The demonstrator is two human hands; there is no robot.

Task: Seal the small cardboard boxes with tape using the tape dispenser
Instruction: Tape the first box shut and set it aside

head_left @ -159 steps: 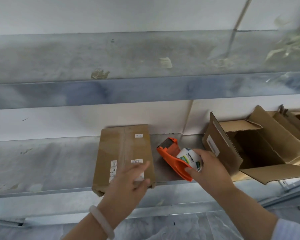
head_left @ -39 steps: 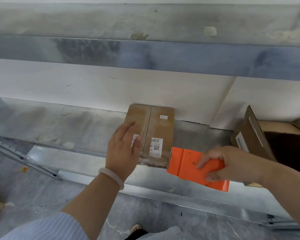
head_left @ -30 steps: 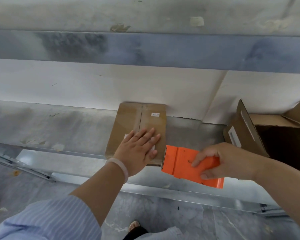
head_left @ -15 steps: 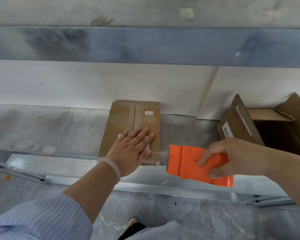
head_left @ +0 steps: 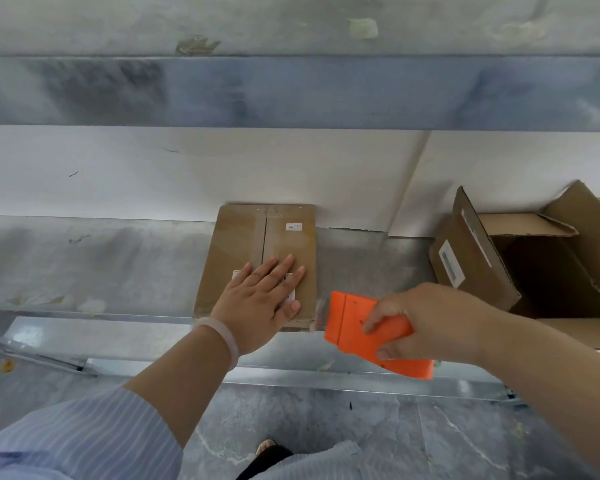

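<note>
**Operator:** What is in front of me, biggest first?

**Spotter:** You face a grey metal shelf (head_left: 118,265) that runs left to right along a white wall (head_left: 187,168), with an upper shelf beam (head_left: 291,91) above it. At your right on the shelf an open cardboard box (head_left: 471,261) lies tipped toward you, flaps spread and dark inside.

**Operator:** And the one I am sealing?

**Spotter:** The small cardboard box (head_left: 243,244) lies flat on the shelf, left of the open one and well apart from it. Its long axis runs from you toward the wall: the far end touches the wall and the near end sits at the shelf's front lip. Its centre seam runs the same way.

**Operator:** My hands?

**Spotter:** Your left hand (head_left: 257,306) lies palm down on the near half of that box. The fingers are straight, close together and aimed toward the wall and a little right; they press and grasp nothing. Your right hand (head_left: 430,320) is curled round the orange tape dispenser (head_left: 354,327), with its broad flat side up. The dispenser's long axis slants from upper left to lower right. Its left end points at the box's near right corner, just beside it; I cannot tell whether they touch. The roll is hidden.

**Operator:** Anything smaller?

**Spotter:** There is a pale bracelet (head_left: 222,334) on your left wrist. A printed label (head_left: 237,273) peeks from under your fingers, and a small white sticker (head_left: 293,226) sits near the box's far right corner.
</note>
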